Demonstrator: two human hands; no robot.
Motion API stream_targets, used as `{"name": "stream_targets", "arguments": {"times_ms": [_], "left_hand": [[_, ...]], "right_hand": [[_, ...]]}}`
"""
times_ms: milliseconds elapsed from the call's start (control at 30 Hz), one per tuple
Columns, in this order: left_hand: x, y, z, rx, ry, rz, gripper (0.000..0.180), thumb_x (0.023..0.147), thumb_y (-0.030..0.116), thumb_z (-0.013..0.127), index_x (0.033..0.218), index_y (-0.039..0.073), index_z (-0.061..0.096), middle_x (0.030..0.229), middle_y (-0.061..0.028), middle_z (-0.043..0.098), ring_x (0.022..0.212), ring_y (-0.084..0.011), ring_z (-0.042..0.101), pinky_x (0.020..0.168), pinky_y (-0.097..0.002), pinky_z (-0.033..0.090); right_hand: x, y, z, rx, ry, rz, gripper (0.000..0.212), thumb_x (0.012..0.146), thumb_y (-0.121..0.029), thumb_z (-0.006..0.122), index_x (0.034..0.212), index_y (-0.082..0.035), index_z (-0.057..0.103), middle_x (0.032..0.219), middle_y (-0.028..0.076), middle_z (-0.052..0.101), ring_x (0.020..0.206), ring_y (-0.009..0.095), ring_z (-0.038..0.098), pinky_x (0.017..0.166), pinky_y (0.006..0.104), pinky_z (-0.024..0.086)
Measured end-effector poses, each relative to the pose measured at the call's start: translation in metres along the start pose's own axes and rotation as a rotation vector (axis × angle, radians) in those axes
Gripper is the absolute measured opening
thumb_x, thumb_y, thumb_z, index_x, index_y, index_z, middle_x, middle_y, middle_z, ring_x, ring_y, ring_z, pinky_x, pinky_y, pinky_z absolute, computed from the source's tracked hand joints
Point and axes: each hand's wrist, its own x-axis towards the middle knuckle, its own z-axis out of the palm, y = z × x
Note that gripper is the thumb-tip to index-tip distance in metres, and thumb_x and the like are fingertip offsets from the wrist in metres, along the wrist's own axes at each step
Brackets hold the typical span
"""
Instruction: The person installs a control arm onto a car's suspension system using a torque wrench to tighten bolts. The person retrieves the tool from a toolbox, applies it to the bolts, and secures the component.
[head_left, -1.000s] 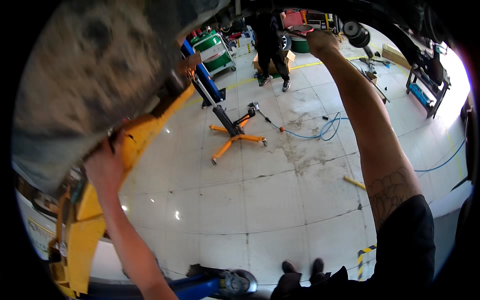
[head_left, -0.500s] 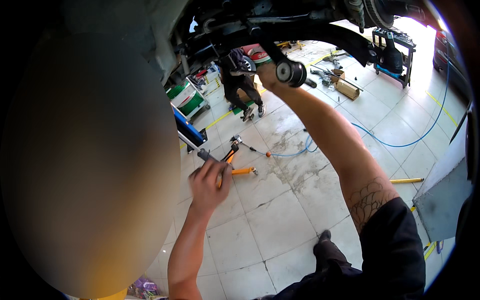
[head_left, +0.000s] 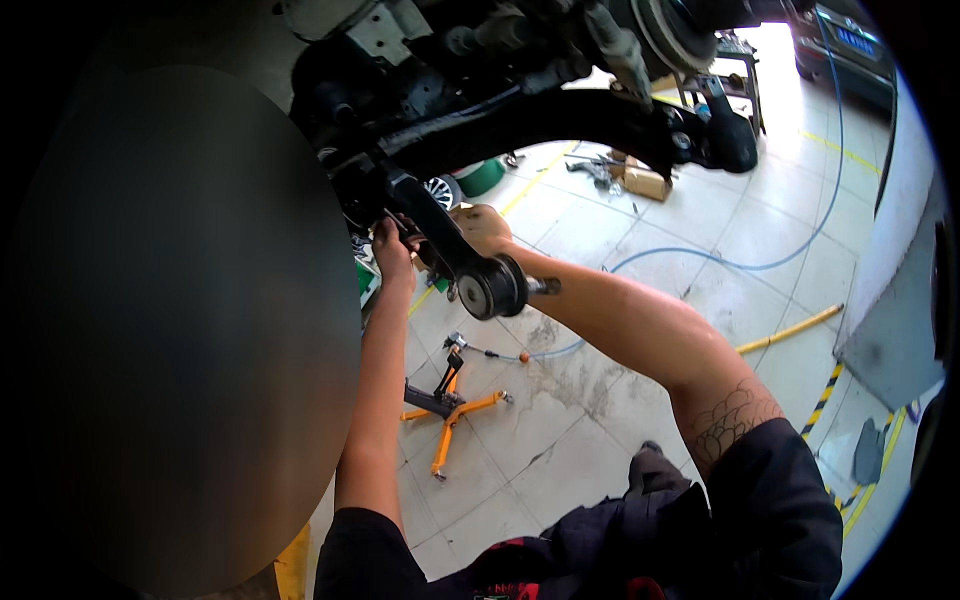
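Overhead hangs a car's black suspension arm [head_left: 430,215], slanting down to a round metal-and-rubber bushing [head_left: 486,288]. My left hand [head_left: 393,252] is raised beside the upper part of this arm, its fingers closed at the dark underbody [head_left: 345,190]; what they grip is too small and dark to make out. Behind the slanting arm, my right hand [head_left: 482,228] reaches up from the right with its back showing. Its fingers are hidden there. A larger curved black arm [head_left: 560,120] spans above both hands toward the wheel hub side.
On the tiled floor stands an orange-legged jack stand [head_left: 462,405]. A blue air hose [head_left: 720,262] winds across to the right. Farther off lie a cardboard box [head_left: 645,182] and loose metal parts [head_left: 597,172]. A yellow pole [head_left: 790,330] lies at right, and a large blurred patch covers the left.
My left hand has risen from beside the grey-handled pole to the underbody near my right hand. The view has shifted, and the person in the background no longer shows.
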Motion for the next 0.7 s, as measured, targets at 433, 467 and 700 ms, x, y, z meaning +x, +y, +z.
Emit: {"name": "stream_targets", "arguments": {"times_ms": [433,467,700], "left_hand": [[0.026,0.017,0.023,-0.147,-0.105,-0.173,0.04,0.101,0.041,0.038,0.094,0.008,0.059,0.093,-0.0087,0.068,0.078,-0.0265,0.065,0.077,-0.0429,0.055],[0.034,0.019,0.008,-0.145,-0.182,-0.183,0.039,0.101,0.041,0.038,0.093,0.008,0.058,0.09,-0.0083,0.066,0.077,-0.0268,0.064,0.079,-0.0432,0.055],[0.035,0.014,0.06,-0.15,0.019,-0.128,0.042,0.104,0.044,0.035,0.08,0.012,0.048,0.062,-0.003,0.046,0.058,-0.0191,0.048,0.065,-0.0356,0.049]], "right_hand": [[0.017,0.021,0.042,-0.399,0.327,0.223,0.025,0.089,-0.02,0.057,0.105,-0.012,0.073,0.104,0.012,0.073,0.091,0.033,0.07,0.077,0.0517,0.051],[0.02,0.018,0.041,-0.273,0.327,0.189,0.025,0.088,-0.019,0.056,0.105,-0.012,0.073,0.104,0.011,0.073,0.091,0.031,0.071,0.078,0.0485,0.053],[0.045,0.092,0.055,-0.058,0.468,-0.071,0.021,0.08,-0.027,0.067,0.097,-0.019,0.075,0.101,0.005,0.074,0.102,0.022,0.069,0.089,0.0361,0.052]]}}
